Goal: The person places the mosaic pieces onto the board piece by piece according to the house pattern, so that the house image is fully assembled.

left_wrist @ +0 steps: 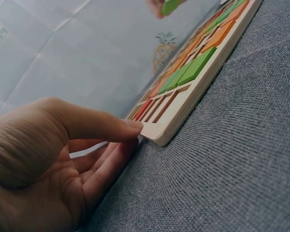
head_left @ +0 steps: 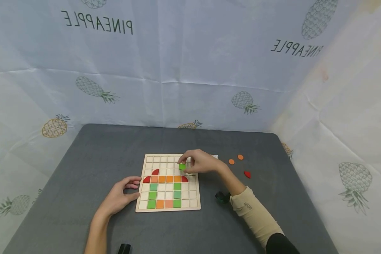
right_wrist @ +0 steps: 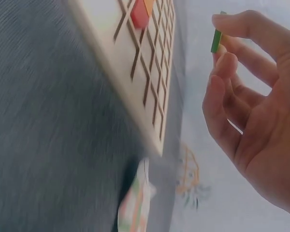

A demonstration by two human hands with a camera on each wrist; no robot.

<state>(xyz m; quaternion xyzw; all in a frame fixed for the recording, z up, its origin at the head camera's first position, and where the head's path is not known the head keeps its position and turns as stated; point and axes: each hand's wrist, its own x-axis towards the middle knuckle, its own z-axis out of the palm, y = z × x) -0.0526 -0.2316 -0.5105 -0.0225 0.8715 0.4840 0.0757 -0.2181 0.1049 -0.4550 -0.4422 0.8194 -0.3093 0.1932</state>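
A green square tile (head_left: 182, 166) is pinched between the thumb and a fingertip of my right hand (head_left: 200, 161), above the upper right part of the wooden grid board (head_left: 193, 194). The right wrist view shows this tile (right_wrist: 216, 40) edge-on, raised off the board (right_wrist: 121, 92). My left hand (head_left: 120, 195) lies along the board's left side, thumb and fingers touching the edge. Its thumb (left_wrist: 128, 128) meets the board's corner in the left wrist view. Set in the grid are red quarter-round tiles (head_left: 185, 179), a row of orange tiles (head_left: 162, 179) and green squares (head_left: 177, 195).
Two orange discs (head_left: 231, 161) and a red piece (head_left: 247, 174) lie on the grey table right of the board. A dark object (head_left: 222, 197) is by the right forearm, another black one (head_left: 124, 248) at the front edge. A white patterned item (right_wrist: 135, 205) lies beyond the board.
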